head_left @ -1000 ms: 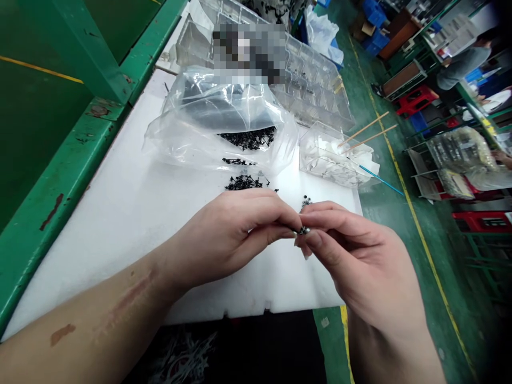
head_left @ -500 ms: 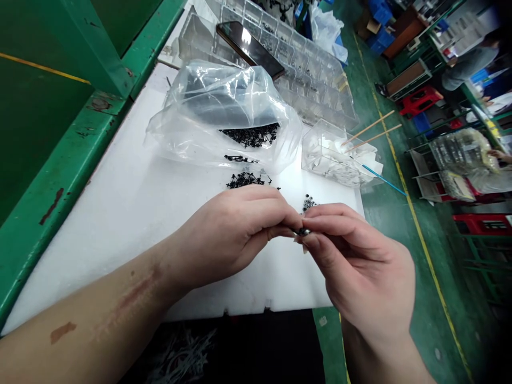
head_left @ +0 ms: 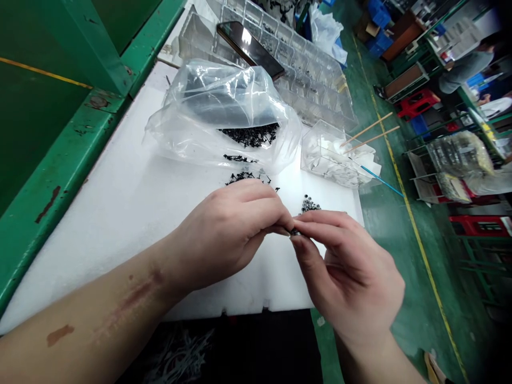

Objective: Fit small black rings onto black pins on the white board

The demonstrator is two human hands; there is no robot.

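Left hand point(head_left: 230, 234) and right hand point(head_left: 352, 272) both pinch one tiny dark part point(head_left: 295, 232); white mat point(head_left: 120, 213) below.

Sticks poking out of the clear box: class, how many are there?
3. The upper wooden stick and the lower wooden stick lie side by side, poking over the right rim of the clear box; the blue stick juts out below them. More may be hidden inside.

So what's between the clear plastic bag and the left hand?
In the head view, a loose heap of black parts lies on the white sheet between the plastic bag and the left hand, which pinches a small dark piece.
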